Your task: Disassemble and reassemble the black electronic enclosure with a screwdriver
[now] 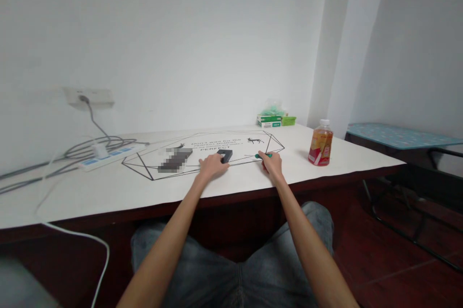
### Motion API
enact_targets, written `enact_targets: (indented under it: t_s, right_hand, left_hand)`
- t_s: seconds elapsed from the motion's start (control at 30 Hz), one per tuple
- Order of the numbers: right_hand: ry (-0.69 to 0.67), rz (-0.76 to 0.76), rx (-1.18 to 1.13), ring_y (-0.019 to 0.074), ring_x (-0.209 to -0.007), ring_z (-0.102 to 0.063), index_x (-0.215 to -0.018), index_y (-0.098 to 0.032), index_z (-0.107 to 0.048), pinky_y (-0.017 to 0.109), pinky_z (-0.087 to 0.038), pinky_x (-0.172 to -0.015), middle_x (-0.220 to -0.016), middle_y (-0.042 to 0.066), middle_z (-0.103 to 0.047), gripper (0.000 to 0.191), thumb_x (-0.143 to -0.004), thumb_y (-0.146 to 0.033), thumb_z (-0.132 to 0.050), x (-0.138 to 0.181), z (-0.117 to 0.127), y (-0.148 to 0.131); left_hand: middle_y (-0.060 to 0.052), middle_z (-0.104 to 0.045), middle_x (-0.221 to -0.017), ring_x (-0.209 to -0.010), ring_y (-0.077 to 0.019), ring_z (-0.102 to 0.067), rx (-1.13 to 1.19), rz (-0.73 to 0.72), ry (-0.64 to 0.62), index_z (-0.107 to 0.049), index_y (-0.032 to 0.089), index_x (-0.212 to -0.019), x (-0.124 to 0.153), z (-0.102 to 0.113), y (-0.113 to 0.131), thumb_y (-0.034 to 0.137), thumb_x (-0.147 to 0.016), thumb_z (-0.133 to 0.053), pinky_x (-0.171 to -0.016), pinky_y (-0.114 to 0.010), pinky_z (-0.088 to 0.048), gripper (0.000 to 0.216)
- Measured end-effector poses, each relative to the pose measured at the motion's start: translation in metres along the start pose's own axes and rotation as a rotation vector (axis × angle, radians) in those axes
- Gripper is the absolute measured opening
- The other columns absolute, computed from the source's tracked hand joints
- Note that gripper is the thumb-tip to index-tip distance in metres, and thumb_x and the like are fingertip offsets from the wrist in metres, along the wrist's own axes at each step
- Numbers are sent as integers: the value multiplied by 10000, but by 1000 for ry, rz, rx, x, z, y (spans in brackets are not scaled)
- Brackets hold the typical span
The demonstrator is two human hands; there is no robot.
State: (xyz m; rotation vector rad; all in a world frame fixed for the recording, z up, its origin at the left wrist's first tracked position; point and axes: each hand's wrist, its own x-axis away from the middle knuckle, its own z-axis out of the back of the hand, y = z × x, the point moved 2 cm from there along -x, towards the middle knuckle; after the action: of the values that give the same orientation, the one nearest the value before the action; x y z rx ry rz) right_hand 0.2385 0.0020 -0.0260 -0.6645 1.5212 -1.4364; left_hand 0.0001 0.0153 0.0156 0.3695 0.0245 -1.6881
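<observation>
My left hand (212, 167) rests on the white table (108, 187), its fingers curled against a small dark box (225, 155) lying on the printed geometric pattern. My right hand (272, 164) is closed round a small green-handled tool (261, 156) whose tip points left, a short way right of the box. Both forearms reach out over my lap in jeans. A blurred grey rectangular thing (174, 160) lies left of the left hand.
A bottle of amber drink (320, 143) stands at the right. Green and white packets (275, 119) sit by the wall. A power strip (108, 156) with grey cables lies at the left, below a wall socket (88, 97). A folding table (398, 136) stands at the far right.
</observation>
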Motion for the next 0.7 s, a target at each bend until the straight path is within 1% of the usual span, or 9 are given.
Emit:
enact_targets:
  t_s: [0.07,0.13,0.23,0.3,0.37,0.43,0.53,0.6,0.7]
  right_hand:
    - [0,10,28,118,-366,-479,-567,-211,-586,256,-386,-444,-432,-23,-553,376,-815,-482,-667,0,-1,0]
    - [5,15,45,118,-372,-485,-557,-213,-576,252,-387,-455,-428,-22,-553,383,-817,-479,-666,1,0,-1]
    - [10,9,40,124,-385,-497,-579,-211,-599,249,-378,-457,-427,-24,-555,361,-812,-476,-672,1,0,-2]
    - [6,-2,30,128,-388,-497,-607,-208,-627,249,-372,-452,-429,-25,-559,339,-805,-478,-679,1,1,-2]
    - [3,-5,23,131,-387,-493,-617,-206,-643,250,-371,-449,-429,-24,-560,332,-800,-479,-684,2,1,-1]
    - [1,1,12,130,-384,-490,-609,-206,-643,252,-368,-445,-427,-23,-556,329,-796,-474,-686,2,1,-1]
    - [0,14,-7,124,-373,-481,-595,-204,-629,251,-365,-433,-421,-28,-542,317,-784,-451,-688,2,1,-1]
    - [-1,11,-30,116,-363,-471,-595,-202,-619,246,-356,-414,-424,-33,-540,289,-764,-423,-697,2,1,-2]
    - [-36,-31,-142,108,-371,-492,-665,-187,-645,225,-304,-367,-479,-23,-590,211,-710,-377,-726,2,2,-4]
  left_hand:
    - [-66,-712,-1323,-1197,-343,-646,75,-108,-52,-704,279,-1294,2,6,-29,353,-727,-602,-1007,-467,-498,581]
    - [-30,-736,-1275,-1128,-302,-687,155,-144,-78,-706,274,-1310,3,12,-54,260,-701,-570,-932,-373,-543,625]
    - [-30,-717,-1322,-1223,-281,-646,123,-129,-32,-752,242,-1230,0,17,-70,185,-728,-506,-1007,-342,-511,562]
    - [-55,-692,-1366,-1280,-289,-609,36,-73,-32,-743,241,-1231,-3,15,-63,191,-802,-458,-1060,-393,-480,517]
    - [-92,-628,-1449,-1327,-304,-571,-23,-42,-36,-659,247,-1354,-7,8,-45,254,-913,-374,-1103,-480,-435,525]
    - [-155,-543,-1523,-1350,-371,-540,-77,-17,-37,-551,260,-1463,-10,-1,-24,404,-985,-310,-1104,-626,-378,555]
    - [-245,-472,-1549,-1426,-491,-399,-163,-7,-56,-527,235,-1479,-13,-16,-3,699,-937,-326,-1078,-777,-252,741]
    - [-273,-500,-1504,-1382,-490,-439,-191,-26,-13,-524,201,-1477,-13,-20,0,782,-896,-337,-1075,-770,-253,843]
    - [-218,-568,-1441,-1328,-418,-508,-168,-82,24,-543,248,-1459,-9,-19,-7,790,-879,-400,-1099,-663,-319,806]
